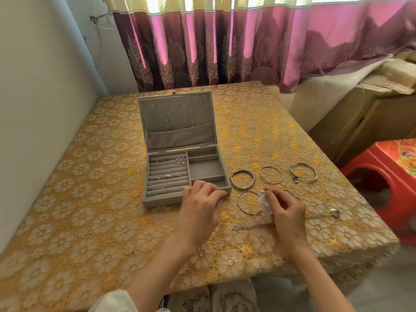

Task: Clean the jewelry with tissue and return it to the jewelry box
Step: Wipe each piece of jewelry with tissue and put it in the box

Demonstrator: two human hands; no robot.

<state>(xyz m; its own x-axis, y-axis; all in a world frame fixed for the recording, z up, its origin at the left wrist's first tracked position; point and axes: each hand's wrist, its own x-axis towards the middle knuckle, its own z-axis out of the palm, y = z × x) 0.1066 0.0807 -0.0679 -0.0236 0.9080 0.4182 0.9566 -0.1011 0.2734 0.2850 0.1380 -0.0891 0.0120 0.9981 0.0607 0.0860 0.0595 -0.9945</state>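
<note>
Right hand (286, 212) pinches soft white tissue (263, 200) at the thin, stiff silver bangle's (248, 202) three o'clock; left hand (200, 203) loosely curled, empty.

The jewelry box (180, 154) was lined in matt grey velvety cloth. Shiny silver metal bangles (242, 179) lay at its three o'clock on a lacy gold-embroidered tablecloth (90, 210), near a glossy red plastic stool (387, 176).

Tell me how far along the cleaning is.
Rings already sit in the open box, though whether wiped is unclear. Right hand pinches tissue over a bangle; left hand is by the box. Three bangles and two chains wait on the table.
</note>
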